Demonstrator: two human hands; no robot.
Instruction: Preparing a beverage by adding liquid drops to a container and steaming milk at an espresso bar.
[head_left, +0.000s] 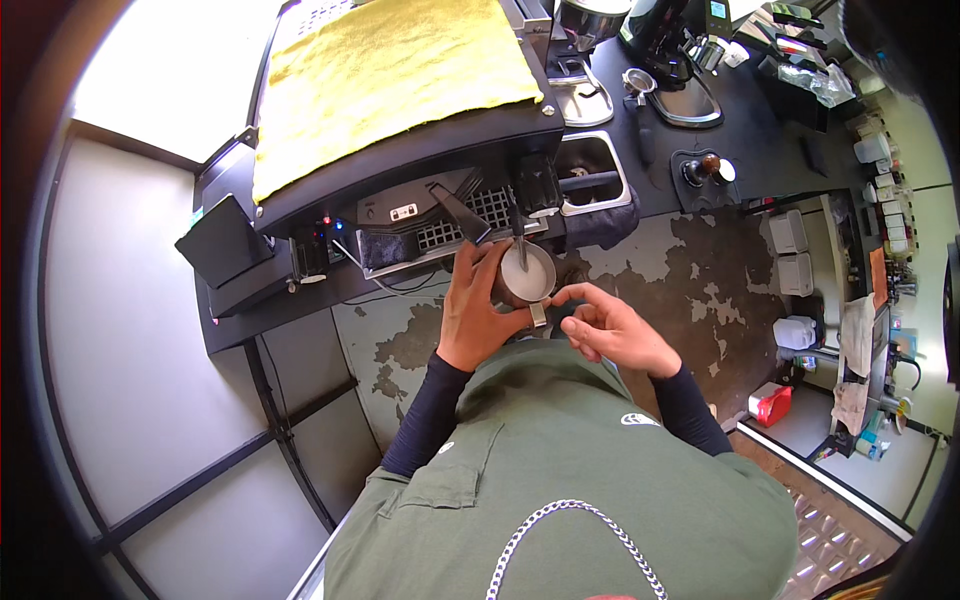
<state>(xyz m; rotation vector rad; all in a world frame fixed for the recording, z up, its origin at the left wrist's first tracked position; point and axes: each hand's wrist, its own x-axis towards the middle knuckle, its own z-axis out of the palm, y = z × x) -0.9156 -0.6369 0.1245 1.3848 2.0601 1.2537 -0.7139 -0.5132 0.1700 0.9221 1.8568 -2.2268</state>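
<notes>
My left hand (480, 307) is wrapped around the side of a metal milk pitcher (504, 292), its thumb near the pitcher's handle (538, 315). White milk (521, 279) fills part of the pitcher, and a steam wand (523, 255) dips into it from the espresso machine (420, 161). On the other side, my right hand (611, 326) has its index finger stretched to the pitcher beside the handle; the other fingers are curled and hold nothing. Whether that fingertip presses on the metal is hard to tell.
A yellow cloth (397, 90) covers the machine's top. Beyond the drip tray grid (457, 225) sits a knock box (626, 176) with a dark cloth below. Farther right are a portafilter (640, 86), a tamper (697, 171) and a grinder (660, 37). A dark tablet (225, 240) stands left.
</notes>
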